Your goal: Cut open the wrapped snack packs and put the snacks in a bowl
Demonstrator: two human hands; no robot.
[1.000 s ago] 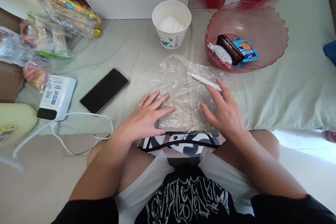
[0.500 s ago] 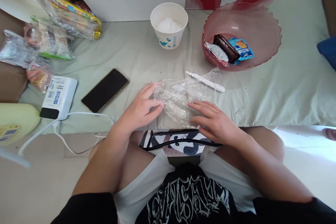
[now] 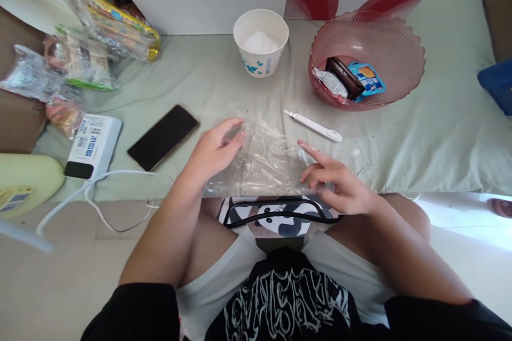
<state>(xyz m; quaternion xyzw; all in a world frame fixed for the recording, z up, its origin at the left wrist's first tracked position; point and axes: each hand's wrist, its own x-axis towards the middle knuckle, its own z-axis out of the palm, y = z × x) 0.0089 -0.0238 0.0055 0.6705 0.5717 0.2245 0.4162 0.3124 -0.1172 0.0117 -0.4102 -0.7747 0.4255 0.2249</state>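
Observation:
A crumpled clear plastic bag (image 3: 268, 160) lies on the pale green sheet at the near edge, in front of me. My left hand (image 3: 214, 152) grips its left side, with the fingertips pinching the film. My right hand (image 3: 338, 184) holds the bag's right side, index finger stretched out along the plastic. A white slim tool (image 3: 313, 125) lies on the sheet just beyond the bag, apart from both hands.
A white paper cup (image 3: 261, 42) with white contents and a pink ribbed bowl (image 3: 404, 58) of wrapped snacks stand at the back. A dark phone (image 3: 162, 137), a white charger box (image 3: 93, 144) with cable and snack packets (image 3: 96, 42) lie to the left.
The bag was spread flat under both palms; it has since been gathered toward me and bunched up. The white tool now lies bare on the sheet.

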